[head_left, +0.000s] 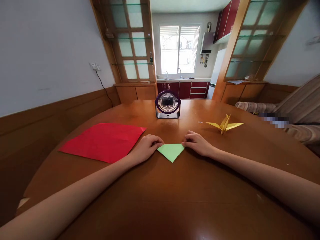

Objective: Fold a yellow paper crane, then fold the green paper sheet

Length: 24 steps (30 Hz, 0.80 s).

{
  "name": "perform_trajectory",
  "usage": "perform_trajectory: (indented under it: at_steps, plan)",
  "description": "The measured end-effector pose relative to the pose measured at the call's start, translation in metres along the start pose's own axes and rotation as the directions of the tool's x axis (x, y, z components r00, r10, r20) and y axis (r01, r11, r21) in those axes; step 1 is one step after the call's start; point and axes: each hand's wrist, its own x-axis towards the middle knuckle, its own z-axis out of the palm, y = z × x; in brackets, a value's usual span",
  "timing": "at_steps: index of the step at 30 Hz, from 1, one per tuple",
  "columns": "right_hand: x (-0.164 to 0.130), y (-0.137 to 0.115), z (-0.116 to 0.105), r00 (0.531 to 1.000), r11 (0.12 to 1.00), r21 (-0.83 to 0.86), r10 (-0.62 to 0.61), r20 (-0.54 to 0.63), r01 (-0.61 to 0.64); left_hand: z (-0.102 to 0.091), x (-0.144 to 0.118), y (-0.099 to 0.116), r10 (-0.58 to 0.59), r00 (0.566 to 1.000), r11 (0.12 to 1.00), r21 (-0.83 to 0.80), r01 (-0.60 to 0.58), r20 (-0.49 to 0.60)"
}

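Green paper triangle pinched flat betw. my left hand & right hand; red sheet at 9 o'clock, yellow crane at 2.

A glossy brown wooden surface is carrying everything here. A small purple desk fan is standing upright on it, at the far side, and serves as the landmark. Nearer than the fan and to its left, a red paper sheet is lying flat. Straight in front of the fan, closer to the camera, a green folded paper triangle is lying. To the fan's right, a yellow paper crane is sitting.
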Motion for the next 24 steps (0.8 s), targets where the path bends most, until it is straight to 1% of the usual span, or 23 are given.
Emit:
perform_trajectory:
  at_steps: [3,6,8,10,11,12,14,16,18,21,24]
  plan:
    - [0.001,0.001,0.000,0.999,0.997,-0.068,-0.026,0.043,0.029,0.002,-0.002,0.004,0.114,0.993,0.969,0.222,-0.104,-0.035]
    - [0.002,0.002,0.000,0.997,0.994,-0.099,-0.035,0.071,0.042,0.006,-0.003,0.005,0.242,0.969,0.913,0.348,-0.212,-0.045]
    - [0.003,0.003,0.000,0.996,0.993,-0.104,-0.046,0.073,0.053,0.010,-0.001,0.004,0.326,0.945,0.873,0.381,-0.304,0.007]
    - [0.004,0.005,0.001,0.996,0.992,-0.107,-0.053,0.071,0.060,0.014,0.001,0.006,0.360,0.923,0.856,0.346,-0.384,0.134]
    - [0.004,0.005,0.001,0.996,0.992,-0.109,-0.055,0.072,0.062,0.015,0.002,0.007,0.349,0.914,0.864,0.308,-0.400,0.208]
    - [0.004,0.006,0.001,0.996,0.992,-0.113,-0.054,0.074,0.062,0.016,0.003,0.010,0.321,0.907,0.880,0.267,-0.392,0.275]
    - [0.004,0.006,0.001,0.996,0.991,-0.121,-0.047,0.080,0.056,0.017,0.004,0.016,0.232,0.904,0.924,0.208,-0.320,0.359]
    - [0.004,0.006,0.001,0.996,0.991,-0.127,-0.038,0.080,0.048,0.017,0.003,0.024,0.145,0.911,0.954,0.190,-0.232,0.385]
    - [0.004,0.006,0.002,0.996,0.991,-0.127,-0.036,0.079,0.046,0.016,0.002,0.029,0.097,0.904,0.965,0.184,-0.188,0.416]
    - [0.005,0.008,0.002,0.996,0.991,-0.123,-0.044,0.073,0.053,0.016,0.000,0.035,0.072,0.885,0.960,0.208,-0.187,0.460]
    - [0.005,0.010,0.002,0.996,0.992,-0.112,-0.055,0.067,0.062,0.015,-0.001,0.037,0.085,0.863,0.948,0.225,-0.224,0.499]
